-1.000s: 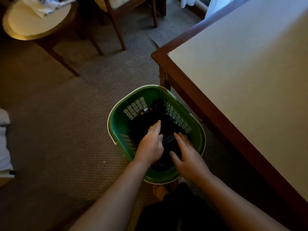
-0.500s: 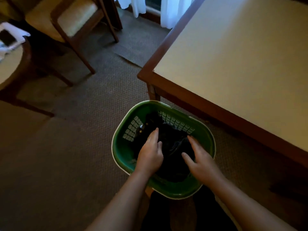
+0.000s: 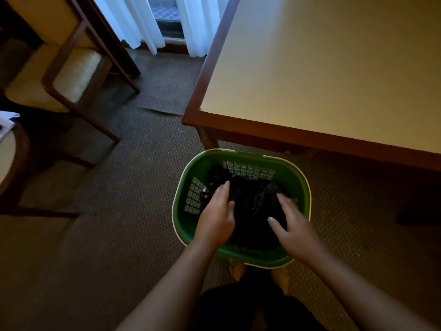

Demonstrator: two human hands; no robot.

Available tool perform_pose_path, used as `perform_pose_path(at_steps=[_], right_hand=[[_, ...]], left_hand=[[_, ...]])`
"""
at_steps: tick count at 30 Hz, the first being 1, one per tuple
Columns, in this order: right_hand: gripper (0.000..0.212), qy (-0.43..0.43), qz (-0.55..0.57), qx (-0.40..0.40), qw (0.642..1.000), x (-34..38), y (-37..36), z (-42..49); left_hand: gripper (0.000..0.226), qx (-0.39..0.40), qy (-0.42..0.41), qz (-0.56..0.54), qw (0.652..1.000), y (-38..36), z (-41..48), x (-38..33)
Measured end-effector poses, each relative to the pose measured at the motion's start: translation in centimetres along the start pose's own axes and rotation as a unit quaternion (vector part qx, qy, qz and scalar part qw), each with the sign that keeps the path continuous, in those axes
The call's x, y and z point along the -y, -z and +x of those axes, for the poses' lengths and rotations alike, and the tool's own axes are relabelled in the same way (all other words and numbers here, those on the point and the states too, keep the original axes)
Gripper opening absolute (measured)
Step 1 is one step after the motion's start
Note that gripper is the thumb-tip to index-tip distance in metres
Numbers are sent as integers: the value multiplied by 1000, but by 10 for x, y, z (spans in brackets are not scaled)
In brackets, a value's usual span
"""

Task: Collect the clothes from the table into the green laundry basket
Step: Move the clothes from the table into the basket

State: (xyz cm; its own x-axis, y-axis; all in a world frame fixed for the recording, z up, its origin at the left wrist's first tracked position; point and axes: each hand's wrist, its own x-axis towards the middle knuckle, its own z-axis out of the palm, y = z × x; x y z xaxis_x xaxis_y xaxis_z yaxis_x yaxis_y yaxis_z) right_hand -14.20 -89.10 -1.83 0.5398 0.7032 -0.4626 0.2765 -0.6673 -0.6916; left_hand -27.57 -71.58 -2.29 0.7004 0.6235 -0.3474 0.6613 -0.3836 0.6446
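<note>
The green laundry basket (image 3: 296, 177) stands on the carpet just in front of the table's near corner. Dark clothes (image 3: 250, 206) fill its inside. My left hand (image 3: 217, 216) lies flat on the left side of the pile, fingers straight. My right hand (image 3: 290, 223) rests on the right side of the pile with its fingers spread. Neither hand grips the fabric. The table (image 3: 334, 80) has a pale top with a dark wooden edge, and no clothes show on the part in view.
A wooden armchair (image 3: 71, 75) with a cream cushion stands at the left. A small round table (image 3: 7, 154) with white cloth on it is at the far left edge. White curtains (image 3: 148, 22) hang at the back. My feet are behind the basket.
My view has swung upward and right, bringing the curtains and more of the chair into sight. Both hands stay on the dark clothes in the basket, the right one spread slightly wider.
</note>
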Motion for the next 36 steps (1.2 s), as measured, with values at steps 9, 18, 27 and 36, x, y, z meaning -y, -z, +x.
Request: perform_pose_path(at_steps=[9,18,27,36], right_hand=[[74,-46,9,-62,997,-1,-26,-36],[71,-116,37,-79,989,26,-107,-17],[78,-159,-68,-9,985,-33,-147,82],[100,-200,-323,82,921,-140,-202,195]], left_hand=[[61,61,-58,33,996,18,-6,17],[68,138,-97,98,981,46,13,85],[83,206,-121,222,945,-38,107,126],[145,241,-93,422,869,-150,214,194]])
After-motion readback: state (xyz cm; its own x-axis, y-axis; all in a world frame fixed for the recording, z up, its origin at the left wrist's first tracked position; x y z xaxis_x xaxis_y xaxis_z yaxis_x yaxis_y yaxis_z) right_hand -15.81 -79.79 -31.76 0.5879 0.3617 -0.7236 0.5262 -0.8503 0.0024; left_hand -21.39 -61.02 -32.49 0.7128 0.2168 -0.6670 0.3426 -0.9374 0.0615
